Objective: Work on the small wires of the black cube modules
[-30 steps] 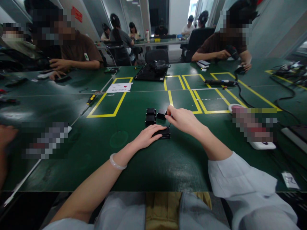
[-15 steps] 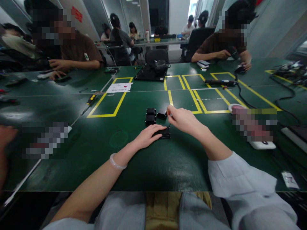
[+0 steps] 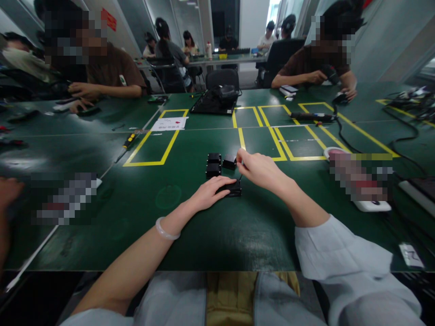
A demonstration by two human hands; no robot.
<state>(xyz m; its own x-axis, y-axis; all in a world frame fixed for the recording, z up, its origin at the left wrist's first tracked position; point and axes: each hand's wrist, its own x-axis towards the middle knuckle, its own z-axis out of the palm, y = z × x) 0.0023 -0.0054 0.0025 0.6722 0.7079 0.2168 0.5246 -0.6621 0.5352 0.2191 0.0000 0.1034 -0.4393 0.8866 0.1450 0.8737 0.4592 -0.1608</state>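
**Left hand [image 3: 211, 191] over black part [image 3: 234, 189], right hand [image 3: 260, 168] pinching thin tool [image 3: 240, 179]**

Looks like fine tool work at the part's right end, probably a screw (fastener not visible, so that's a guess). To do it well: keep the part flat on the green table [image 3: 190, 244] under steady left fingers, hold the shaft close to upright, seat the tip fully before turning, and twist from the fingertips, not the wrist. Light downward pressure; a slanted tip could slip towards the left fingertips, which sit close by.

Hands: apart. Left is laid over the part, fingers on top, thumb along the near side; can't tell if it's gripping or only pressing. Right is closed on the tool, handle hidden in the fingers.

Positions: part is under the left fingers, its right end poking out just below and left of the right hand's fingertips. Tool shaft runs down to that end; exact contact too small to tell. Small black piece [image 3: 229, 164] lies just left of the right fingertips; two black blocks [image 3: 214, 169] stand beyond the left hand.
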